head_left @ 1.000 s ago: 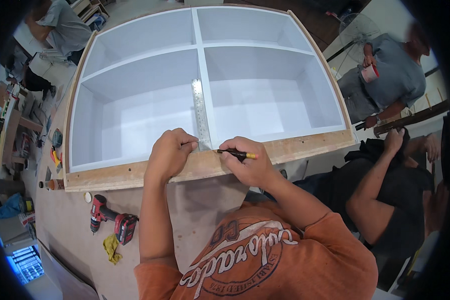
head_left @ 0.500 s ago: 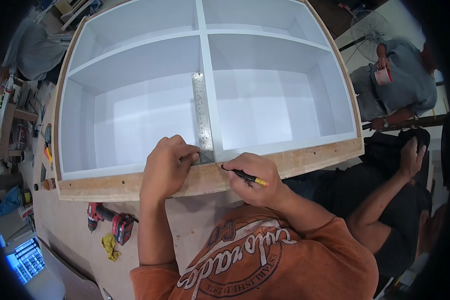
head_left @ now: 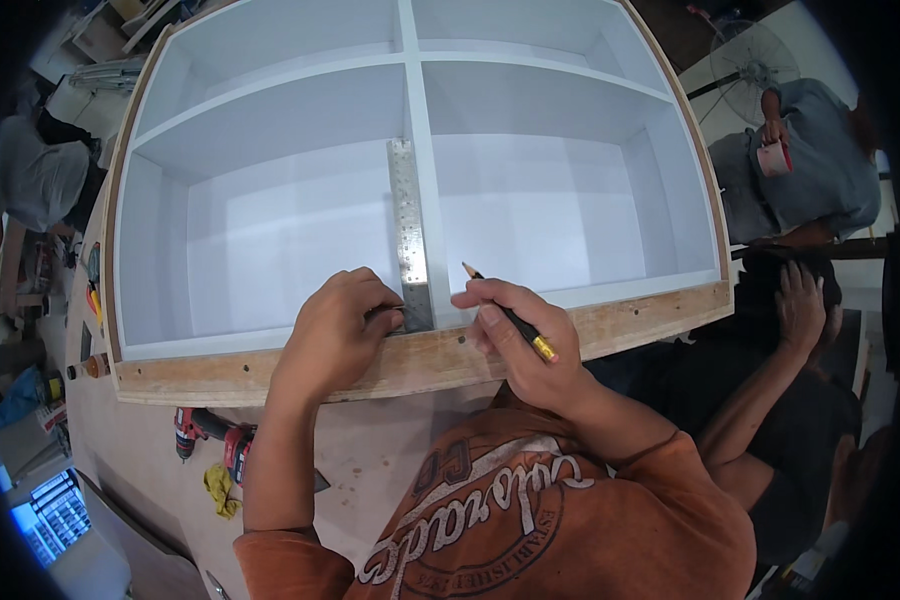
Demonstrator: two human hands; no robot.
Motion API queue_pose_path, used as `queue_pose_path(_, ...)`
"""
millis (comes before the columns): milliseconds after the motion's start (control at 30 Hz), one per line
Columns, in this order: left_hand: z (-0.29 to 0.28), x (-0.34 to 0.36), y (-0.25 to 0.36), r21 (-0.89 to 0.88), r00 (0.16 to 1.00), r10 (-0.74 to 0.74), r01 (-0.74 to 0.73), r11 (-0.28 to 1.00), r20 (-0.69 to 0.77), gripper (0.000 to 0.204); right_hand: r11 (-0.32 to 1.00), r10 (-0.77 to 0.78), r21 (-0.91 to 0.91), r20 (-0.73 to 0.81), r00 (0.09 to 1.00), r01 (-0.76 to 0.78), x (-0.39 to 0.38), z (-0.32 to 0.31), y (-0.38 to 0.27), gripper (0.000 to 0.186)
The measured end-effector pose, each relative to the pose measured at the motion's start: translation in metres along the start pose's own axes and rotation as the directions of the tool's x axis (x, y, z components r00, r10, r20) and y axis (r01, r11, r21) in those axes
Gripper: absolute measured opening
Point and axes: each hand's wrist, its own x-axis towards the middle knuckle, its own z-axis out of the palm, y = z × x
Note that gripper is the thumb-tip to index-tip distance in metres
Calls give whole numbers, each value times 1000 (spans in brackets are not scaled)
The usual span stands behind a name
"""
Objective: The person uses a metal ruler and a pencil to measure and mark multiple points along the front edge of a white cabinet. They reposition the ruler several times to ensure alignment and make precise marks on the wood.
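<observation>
My left hand (head_left: 335, 325) is closed, its thumb and fingers pinching the near end of a steel square (head_left: 407, 215). The blade stretches away from me beside the white upright divider (head_left: 425, 190) of a wooden cabinet frame. In my right hand (head_left: 530, 340) is a black pencil (head_left: 515, 325) with a gold band at its end. Its sharpened tip points up and away, apart from the wood. Below both hands runs the bare wooden front edge (head_left: 370, 365) of the cabinet, with dark holes along it.
On the table (head_left: 135, 470) at left lie a red and black cordless drill (head_left: 185, 432), partly behind my forearm, and a yellow cloth (head_left: 220, 493). A person in black (head_left: 780, 420) sits close at right. Another person (head_left: 825, 150) holds a mug (head_left: 773, 158) near a fan (head_left: 755, 70).
My right hand has lifted the pencil off the wooden edge and tilted its tip upward. My left hand stays at the square. The seated person's hand has shifted slightly.
</observation>
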Motion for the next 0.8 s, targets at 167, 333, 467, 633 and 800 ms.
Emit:
queue_pose_path(167, -1, -2, -2, -94, 1000, -5, 4, 996, -11, 13, 991, 75, -116, 69, 995, -67, 4, -3, -3, 26)
queue_pose_path(333, -2, -3, 0, -62, 1000, 10, -11, 998, -20, 14, 960, 57, -279, 125, 991, -20, 15, -3, -10, 26)
queue_pose_path(467, -1, -1, -2, -26, 999, 42, -43, 999, -13, 14, 951, -37, -300, 106, 994, 68, 33, 8, -3, 31)
queue_pose_path(633, 1, -1, -5, -57, 999, 48, -49, 997, -24, 15, 936, -107, -328, 90, 990, 131, 35, 10, 3, 30)
queue_pose_path(800, -2, 0, -5, -36, 997, 71, -71, 997, 2, 14, 947, 90, -312, 43, 995, -72, 29, 1, -9, 23)
